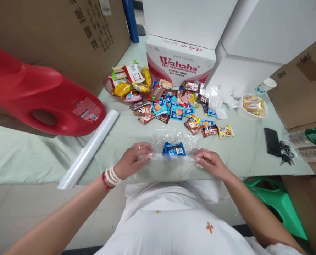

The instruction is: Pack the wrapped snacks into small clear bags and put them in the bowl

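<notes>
Two hands pinch the near edge of a clear plastic bag (158, 139), one at each end. My left hand (133, 158), with a ring and a white beaded bracelet, is closed on its left corner. At the right corner my right hand (209, 161) grips the film between thumb and fingers. Blue snack packets (177, 149) lie at the middle of the plastic, midway between the hands; whether they sit inside or under it is hard to make out. Beyond them spreads a pile of small wrapped snacks (177, 111) in blue, brown and yellow.
A pink bowl of snacks (108, 85) and a Wahaha carton (179, 63) stand behind the pile. At left are a red jug (54, 92) and a white film roll (88, 150). A white bowl (243, 113), black phone (272, 141), keys (287, 156) and bottles (298, 138) are at right.
</notes>
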`<state>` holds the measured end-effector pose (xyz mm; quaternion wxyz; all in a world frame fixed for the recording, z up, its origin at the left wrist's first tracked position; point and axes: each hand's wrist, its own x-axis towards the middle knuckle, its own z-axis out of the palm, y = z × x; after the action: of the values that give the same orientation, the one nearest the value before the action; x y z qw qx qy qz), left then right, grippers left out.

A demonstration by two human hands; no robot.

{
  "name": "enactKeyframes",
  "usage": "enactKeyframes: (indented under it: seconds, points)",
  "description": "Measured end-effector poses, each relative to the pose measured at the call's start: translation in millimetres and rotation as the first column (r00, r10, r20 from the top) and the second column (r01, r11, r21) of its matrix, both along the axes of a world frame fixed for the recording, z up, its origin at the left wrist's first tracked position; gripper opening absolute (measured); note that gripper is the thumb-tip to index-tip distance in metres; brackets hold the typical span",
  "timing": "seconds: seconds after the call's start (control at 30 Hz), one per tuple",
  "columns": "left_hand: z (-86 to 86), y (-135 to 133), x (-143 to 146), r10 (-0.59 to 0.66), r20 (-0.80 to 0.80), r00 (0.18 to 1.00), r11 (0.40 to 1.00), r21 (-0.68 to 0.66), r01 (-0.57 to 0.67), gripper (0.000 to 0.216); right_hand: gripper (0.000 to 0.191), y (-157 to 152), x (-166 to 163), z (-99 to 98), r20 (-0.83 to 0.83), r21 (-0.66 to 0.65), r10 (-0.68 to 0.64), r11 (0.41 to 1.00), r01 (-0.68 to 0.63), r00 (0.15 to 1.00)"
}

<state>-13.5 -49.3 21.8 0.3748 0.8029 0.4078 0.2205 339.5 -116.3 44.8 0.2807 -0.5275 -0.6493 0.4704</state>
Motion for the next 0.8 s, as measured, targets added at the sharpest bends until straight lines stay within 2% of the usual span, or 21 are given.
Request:
enactKeyframes:
  seconds: [0.1,0.17,0.23,0.33,0.37,0.43,0.47,0.5,0.53,0.57,0.6,0.63,0.7,0.73,0.8]
  points:
    - [0.9,22,20,0.239,-0.085,0.967,0.967,-0.067,-0.245,0.039,0.044,18,-2,-12.7,0.033,-0.172,-0.185,0.967,0.188,0.982]
    - [-5.9,35,27,0.387,-0.195,0.901,0.914,-0.050,-0.403,0.032,0.042,28,-2,-21.7,0.190,-0.164,-0.207,0.957,0.239,0.960]
    - [-12.4,47,26,0.500,-0.246,0.830,0.857,0.002,-0.515,0.029,0.036,35,1,-22.6,0.407,-0.092,-0.150,0.975,0.204,0.901]
    - [-9.2,54,9,0.638,-0.224,0.737,0.768,0.105,-0.632,0.034,0.026,45,7,-5.8,0.631,0.037,-0.112,0.993,0.114,0.768]
    - [-3.5,51,3,0.689,-0.197,0.697,0.724,0.166,-0.669,0.032,0.027,50,8,2.0,0.656,0.104,-0.135,0.991,0.088,0.743]
    - [13.5,38,-4,0.787,-0.085,0.611,0.601,0.330,-0.728,0.024,0.028,64,5,15.4,0.660,0.238,-0.174,0.971,0.015,0.731]
    - [23.2,28,-3,0.805,-0.012,0.593,0.544,0.412,-0.731,0.022,0.028,72,0,19.3,0.658,0.282,-0.161,0.958,-0.042,0.735]
    - [32.4,17,2,0.792,0.058,0.608,0.512,0.479,-0.713,0.021,0.028,81,-7,20.8,0.664,0.298,-0.123,0.948,-0.110,0.738]
    - [39.9,5,10,0.718,0.063,0.693,0.571,0.516,-0.639,0.024,0.028,90,-15,20.0,0.678,0.291,-0.072,0.940,-0.177,0.732]
    - [44.9,-6,22,0.603,0.021,0.798,0.666,0.537,-0.517,0.028,0.030,99,-25,17.3,0.699,0.270,-0.021,0.933,-0.236,0.715]
    - [46.8,-16,36,0.449,-0.065,0.891,0.765,0.542,-0.347,0.034,0.033,106,-35,13.3,0.722,0.245,0.019,0.928,-0.282,0.691]
    - [45.6,-23,51,0.319,-0.160,0.934,0.832,0.518,-0.196,0.042,0.037,113,-45,8.6,0.748,0.218,0.045,0.925,-0.309,0.662]
    - [35.1,-29,79,0.164,-0.322,0.932,0.893,0.450,-0.002,0.051,0.045,124,-60,-0.7,0.791,0.157,0.065,0.939,-0.305,0.608]
    - [27.4,-28,90,0.130,-0.381,0.915,0.908,0.416,0.044,0.052,0.044,128,-64,-4.4,0.801,0.119,0.081,0.949,-0.291,0.593]
    - [11.6,-24,102,0.117,-0.458,0.881,0.927,0.369,0.069,0.050,0.030,136,-65,-8.5,0.793,0.044,0.130,0.962,-0.268,0.595]
